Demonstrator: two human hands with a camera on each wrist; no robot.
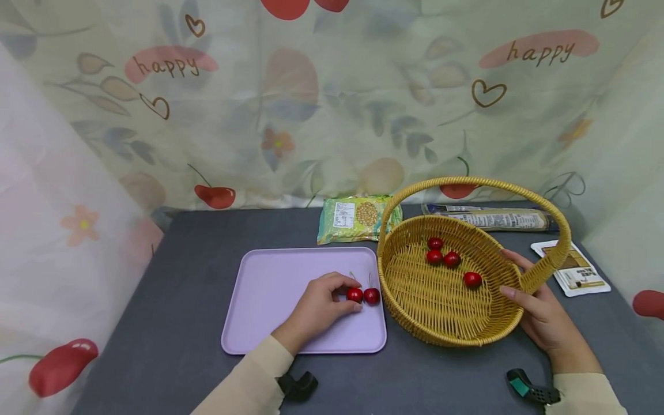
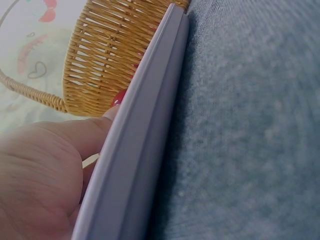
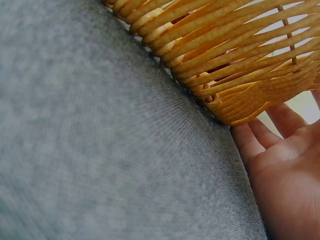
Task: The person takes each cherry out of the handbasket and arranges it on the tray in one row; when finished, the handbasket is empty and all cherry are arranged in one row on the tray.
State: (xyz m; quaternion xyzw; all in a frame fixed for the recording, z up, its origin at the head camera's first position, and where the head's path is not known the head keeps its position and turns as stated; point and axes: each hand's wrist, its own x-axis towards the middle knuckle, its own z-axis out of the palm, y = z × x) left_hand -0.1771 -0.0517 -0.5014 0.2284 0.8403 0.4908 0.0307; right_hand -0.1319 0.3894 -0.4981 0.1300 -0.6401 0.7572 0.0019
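Note:
On the lilac tray [image 1: 275,276] lie two red cherries with stems. My left hand [image 1: 317,305] has its thumb and index finger curled about one cherry [image 1: 355,294]; the other cherry [image 1: 372,297] sits right beside it by the tray's right edge. The left wrist view shows the thumb against a bit of red cherry [image 2: 118,98], mostly hidden by the tray rim. My right hand [image 1: 544,317] grips the right side of the wicker basket [image 1: 410,300], thumb inside the rim and fingers outside, below the handle. Several cherries [image 1: 452,260] rest inside the basket.
Behind the tray lies a green and yellow packet [image 1: 332,227]. A long dark package [image 1: 510,220] lies behind the basket, and a white and brown pouch [image 1: 583,276] sits at the right. The basket's arched handle [image 1: 482,183] rises over its opening. A printed curtain closes off the back.

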